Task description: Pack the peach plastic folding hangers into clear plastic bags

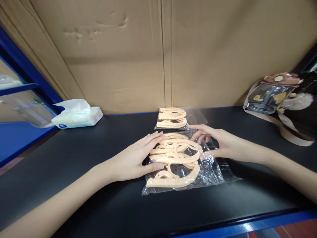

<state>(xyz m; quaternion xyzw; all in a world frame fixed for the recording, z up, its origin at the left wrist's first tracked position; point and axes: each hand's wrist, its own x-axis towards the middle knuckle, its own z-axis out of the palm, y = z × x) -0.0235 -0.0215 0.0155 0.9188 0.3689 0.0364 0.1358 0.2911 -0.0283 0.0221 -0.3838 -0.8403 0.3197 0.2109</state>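
A clear plastic bag [210, 173] lies flat on the black table, with several beige plastic folding hangers [173, 160] inside. My left hand [135, 158] rests on the bag's left side, fingers stretched out and thumb apart, over the hangers. At the bag's right side is my right hand [218, 142], its index finger extended, the other fingers loosely bent and the thumb apart, touching the loose plastic. Just behind, a second clear bag of beige hangers [172, 118] lies on the table.
A tissue pack [78, 117] sits at the back left beside a blue metal frame [47, 89]. At the back right stands a clear bottle [269, 96] with a brown lid; its strap [289, 132] trails over the table. Cardboard [119, 66] walls the back.
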